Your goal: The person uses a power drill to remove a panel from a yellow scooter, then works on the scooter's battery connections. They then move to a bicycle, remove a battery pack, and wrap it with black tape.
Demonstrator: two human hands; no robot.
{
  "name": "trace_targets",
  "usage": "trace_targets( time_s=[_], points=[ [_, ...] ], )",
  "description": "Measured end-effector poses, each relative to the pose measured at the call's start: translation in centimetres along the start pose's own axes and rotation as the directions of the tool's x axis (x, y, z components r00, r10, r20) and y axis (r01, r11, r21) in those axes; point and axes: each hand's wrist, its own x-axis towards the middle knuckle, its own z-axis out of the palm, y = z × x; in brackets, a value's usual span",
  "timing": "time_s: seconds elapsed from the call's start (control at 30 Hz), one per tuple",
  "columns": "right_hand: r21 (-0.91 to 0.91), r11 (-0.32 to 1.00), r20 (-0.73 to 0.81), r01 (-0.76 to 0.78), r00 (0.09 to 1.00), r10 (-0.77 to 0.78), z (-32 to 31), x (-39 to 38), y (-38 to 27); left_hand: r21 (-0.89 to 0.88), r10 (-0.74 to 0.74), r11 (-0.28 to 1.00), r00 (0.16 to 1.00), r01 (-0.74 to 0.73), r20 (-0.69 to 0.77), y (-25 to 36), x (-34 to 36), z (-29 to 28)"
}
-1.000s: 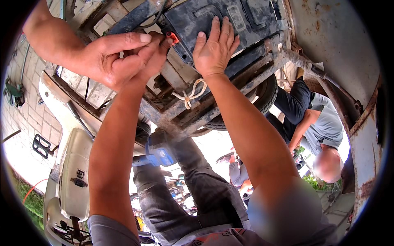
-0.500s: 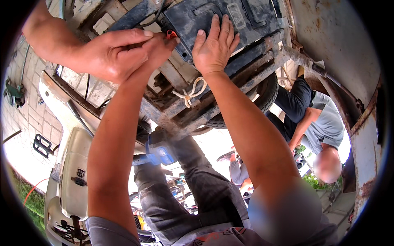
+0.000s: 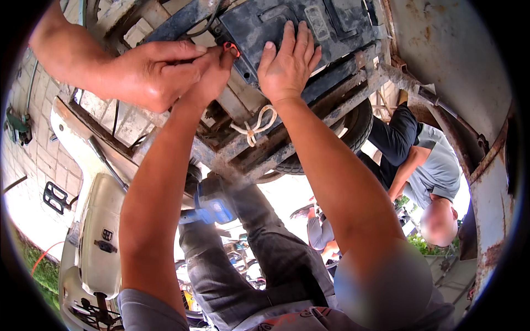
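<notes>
My right hand [image 3: 287, 69] lies open, fingers spread on a dusty black battery-like case [image 3: 345, 38]. My left hand [image 3: 210, 77] has bent fingers at a small red fitting [image 3: 232, 48] on the case's left edge; what they grip is partly hidden. A co-worker's hand [image 3: 157, 77] reaches in from the upper left, fingers closed, overlapping my left hand. The case rests in a rusty metal frame [image 3: 331, 116], with a knotted pale cord [image 3: 251, 131] hanging below it.
A black tyre [image 3: 356, 129] sits under the frame. A crouching person [image 3: 425, 171] is at the right beside a rusty panel [image 3: 447, 49]. A blue power tool [image 3: 215, 207] is by my legs. A cream body panel [image 3: 99, 231] and black pedal-like part [image 3: 55, 196] are at left.
The fingers at the red fitting have shifted slightly, baring more of it than half a second ago. My right hand remains on the case; the co-worker's hand has moved only slightly.
</notes>
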Motion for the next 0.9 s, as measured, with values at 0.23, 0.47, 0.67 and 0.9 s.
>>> trace_targets(
  time_s=[0.23, 0.47, 0.67, 0.9],
  points=[
    [0.004, 1.0, 0.012, -0.018, 1.0, 0.018, -0.2, 0.1, 0.0, 0.066, 0.169, 0.985, 0.974, -0.161, -0.152, 0.1, -1.2, 0.3],
    [-0.002, 1.0, 0.033, -0.014, 0.999, 0.014, -0.2, -0.1, -0.1, 0.003, 0.089, 0.996, 0.971, -0.091, -0.22, 0.4, -1.9, 0.8],
    [-0.021, 1.0, 0.056, -0.023, 0.998, 0.024, -0.4, 0.1, -0.1, -0.049, 0.034, 0.998, 0.971, -0.047, -0.236, 0.4, -1.9, 1.6],
    [-0.012, 1.0, 0.073, -0.025, 0.997, 0.025, -0.7, 0.0, -0.2, -0.025, 0.099, 0.994, 0.961, -0.109, -0.26, 0.0, -2.2, 1.4]
  ],
)
